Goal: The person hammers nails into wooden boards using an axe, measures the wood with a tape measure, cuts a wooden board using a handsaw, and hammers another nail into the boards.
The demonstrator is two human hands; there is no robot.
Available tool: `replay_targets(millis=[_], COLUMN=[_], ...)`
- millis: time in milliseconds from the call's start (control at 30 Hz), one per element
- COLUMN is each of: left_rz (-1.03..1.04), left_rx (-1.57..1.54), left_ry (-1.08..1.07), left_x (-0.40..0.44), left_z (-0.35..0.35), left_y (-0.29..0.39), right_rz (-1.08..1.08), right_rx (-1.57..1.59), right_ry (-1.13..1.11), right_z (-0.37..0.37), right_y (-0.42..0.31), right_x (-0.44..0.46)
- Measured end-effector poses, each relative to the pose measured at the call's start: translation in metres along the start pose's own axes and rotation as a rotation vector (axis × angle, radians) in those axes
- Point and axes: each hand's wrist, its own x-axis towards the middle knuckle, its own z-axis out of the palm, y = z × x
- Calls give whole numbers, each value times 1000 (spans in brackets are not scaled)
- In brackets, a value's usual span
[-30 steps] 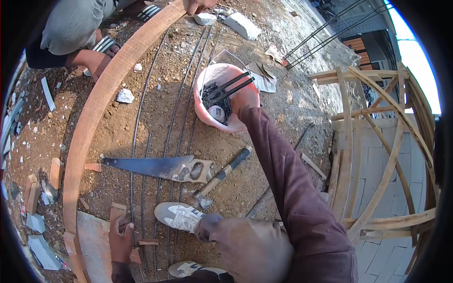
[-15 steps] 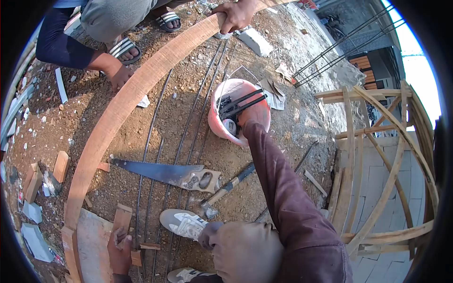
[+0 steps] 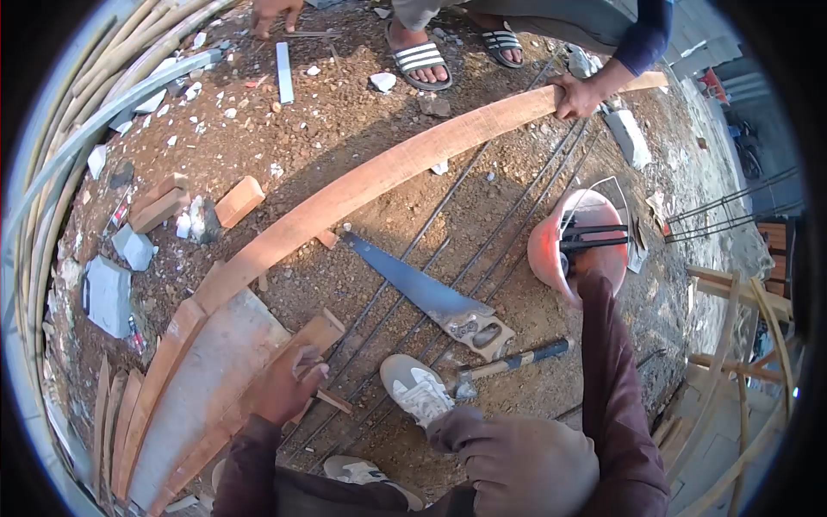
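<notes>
My right hand (image 3: 591, 260) reaches into the pink bucket (image 3: 544, 250), at the handles of a dark tool (image 3: 596, 231); its fingers are mostly hidden in shadow. At the lower left, my left hand (image 3: 291, 383) rests with curled fingers against a short wooden board (image 3: 312, 338). Whether it grips anything is hard to make out. A long curved wooden strip (image 3: 388, 164) arcs across the ground, its lower end meeting another wood piece (image 3: 172, 362) beside a pale panel (image 3: 220, 353). Between my hands lie a handsaw (image 3: 422, 289) and a hammer (image 3: 517, 358).
Another person's hand (image 3: 579, 95) holds the curved strip near its far end; their other hand (image 3: 274, 15) is at the top left. Thin steel rods (image 3: 504, 228) cross the ground. Wood blocks (image 3: 239, 202) and rubble (image 3: 108, 297) lie left, a wooden frame (image 3: 741, 370) stands right.
The view has swung left, so the bucket and saw appear further right. The other person's left-side hand has moved away from the curved strip. My right hand stays in the bucket.
</notes>
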Motion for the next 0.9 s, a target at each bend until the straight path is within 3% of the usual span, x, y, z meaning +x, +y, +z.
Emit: replay_targets(millis=[67,233,367,467,567,733,767,833,900], left_rz=[53,194,201,181,130,152,178,154,219], left_rx=[-58,165,471,801,823,896,944,924,955], left_ry=[27,248,619,567,346,356,385,379,435], left_x=[-1,0,13,34,47,52,54,50,58], left_z=[2,-31,-102,-154,-178,-169,-168,-169,-164], left_y=[-13,-26,-63,-114,-158,-182,-187,-181,-195], right_rz=[-44,-16,-19,-97,-203,-187,-70,-73,20], right_rx=[-15,-27,30,142,231,991,1259,1358,1361], right_ry=[-5,2,19,143,410,-194,-339,-598,-698], right_z=[6,13,4,-5,-69,-77,-78,-61,-30], right_y=[43,87,111,118,24,-119,-171,-238,-291], right_x=[14,53,70,71,-36,-123,-144,-144,-127])
